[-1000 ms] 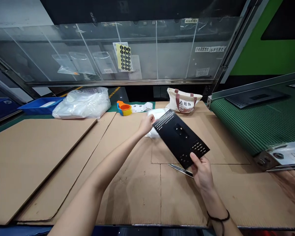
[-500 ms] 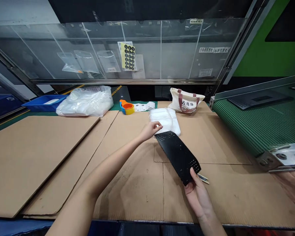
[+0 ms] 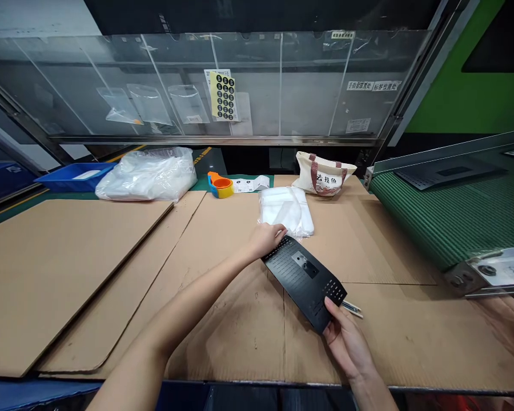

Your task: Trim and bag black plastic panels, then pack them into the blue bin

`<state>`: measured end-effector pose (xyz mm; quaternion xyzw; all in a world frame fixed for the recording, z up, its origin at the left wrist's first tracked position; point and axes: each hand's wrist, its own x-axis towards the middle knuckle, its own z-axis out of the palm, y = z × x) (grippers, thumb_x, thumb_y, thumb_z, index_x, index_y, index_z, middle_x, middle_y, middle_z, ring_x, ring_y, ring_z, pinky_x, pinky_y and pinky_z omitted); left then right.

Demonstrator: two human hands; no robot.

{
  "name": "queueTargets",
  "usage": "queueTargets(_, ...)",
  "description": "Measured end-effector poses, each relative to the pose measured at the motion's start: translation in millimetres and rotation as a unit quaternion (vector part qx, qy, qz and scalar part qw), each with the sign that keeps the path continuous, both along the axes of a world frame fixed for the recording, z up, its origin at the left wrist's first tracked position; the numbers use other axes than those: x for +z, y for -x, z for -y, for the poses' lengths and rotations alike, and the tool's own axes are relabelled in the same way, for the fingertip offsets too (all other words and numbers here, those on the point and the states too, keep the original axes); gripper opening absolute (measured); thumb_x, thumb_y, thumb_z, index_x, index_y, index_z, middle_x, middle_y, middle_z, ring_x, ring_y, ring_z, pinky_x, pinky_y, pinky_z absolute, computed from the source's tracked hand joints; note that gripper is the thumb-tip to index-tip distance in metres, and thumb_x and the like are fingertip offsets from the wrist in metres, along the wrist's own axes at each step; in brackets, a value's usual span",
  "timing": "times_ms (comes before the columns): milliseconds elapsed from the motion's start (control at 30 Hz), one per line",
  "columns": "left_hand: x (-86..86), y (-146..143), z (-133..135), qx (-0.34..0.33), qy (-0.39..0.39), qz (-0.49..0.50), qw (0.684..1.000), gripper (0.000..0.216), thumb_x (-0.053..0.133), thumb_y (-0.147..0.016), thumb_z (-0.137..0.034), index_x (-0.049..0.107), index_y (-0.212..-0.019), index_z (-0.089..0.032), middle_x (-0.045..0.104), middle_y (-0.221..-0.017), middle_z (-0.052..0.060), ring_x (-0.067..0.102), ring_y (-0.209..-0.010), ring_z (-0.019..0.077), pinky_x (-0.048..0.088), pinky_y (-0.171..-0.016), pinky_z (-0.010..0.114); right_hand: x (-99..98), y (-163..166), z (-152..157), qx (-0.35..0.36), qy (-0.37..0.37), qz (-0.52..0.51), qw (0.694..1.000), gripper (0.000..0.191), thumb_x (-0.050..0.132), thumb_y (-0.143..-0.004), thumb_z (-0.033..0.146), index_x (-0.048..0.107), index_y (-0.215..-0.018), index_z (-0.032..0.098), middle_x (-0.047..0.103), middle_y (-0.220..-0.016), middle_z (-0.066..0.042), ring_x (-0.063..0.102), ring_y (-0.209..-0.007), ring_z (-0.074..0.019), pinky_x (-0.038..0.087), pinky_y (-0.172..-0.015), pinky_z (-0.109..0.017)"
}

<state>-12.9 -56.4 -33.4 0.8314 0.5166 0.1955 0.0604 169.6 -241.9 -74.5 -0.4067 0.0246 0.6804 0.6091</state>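
A thin black perforated panel point(image 3: 302, 285) is held tilted above the cardboard-covered bench, with rows of small slots and a shiny rectangular patch near its middle. My right hand point(image 3: 346, 339) grips its near right end, thumb on top and fingers beneath. At the far left end, my left hand point(image 3: 268, 240) is closed with its fingers at the panel's edge; the fingertips are partly hidden. Just beyond this hand lies a stack of white plastic bags point(image 3: 285, 208). Slim pen-like tools point(image 3: 352, 309) lie on the cardboard, partly behind the panel.
To the right runs a green conveyor belt point(image 3: 454, 211) carrying a dark flat panel point(image 3: 449, 171). Along the back are a cloth bag point(image 3: 323, 176), a tape roll holder point(image 3: 220, 185), a bundle of clear plastic point(image 3: 148, 174) and a blue tray point(image 3: 64, 178). Cardboard sheets point(image 3: 81, 268) lie left.
The black panel has turned so its slotted face catches more light. My left hand has come down and nearer, onto the panel's far end. My right hand keeps its grip.
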Motion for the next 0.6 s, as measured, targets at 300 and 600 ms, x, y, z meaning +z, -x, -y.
queueTargets(300, -2.2, -5, 12, -0.030, -0.096, -0.127, 0.987, 0.032, 0.039, -0.095, -0.025, 0.069, -0.087, -0.018, 0.068, -0.061, 0.009, 0.061, -0.053, 0.0196, 0.034, -0.051, 0.025, 1.5, 27, 5, -0.052, 0.009, -0.023, 0.998, 0.043, 0.095, -0.037, 0.021, 0.072, -0.073, 0.017, 0.077, -0.078, 0.000, 0.072, -0.064, -0.0127, 0.059, -0.055, -0.016)
queueTargets(600, -2.5, -15, 36, -0.095, -0.197, -0.148, 0.965, 0.033, 0.043, -0.088, -0.009, 0.066, -0.111, -0.016, 0.067, -0.057, 0.005, 0.059, -0.047, 0.0166, 0.033, -0.045, 0.023, 6.9, 36, 2, -0.049, -0.003, -0.013, 0.999, 0.044, 0.096, -0.037, 0.024, 0.072, -0.073, 0.017, 0.077, -0.078, 0.000, 0.070, -0.064, -0.0110, 0.058, -0.058, -0.016)
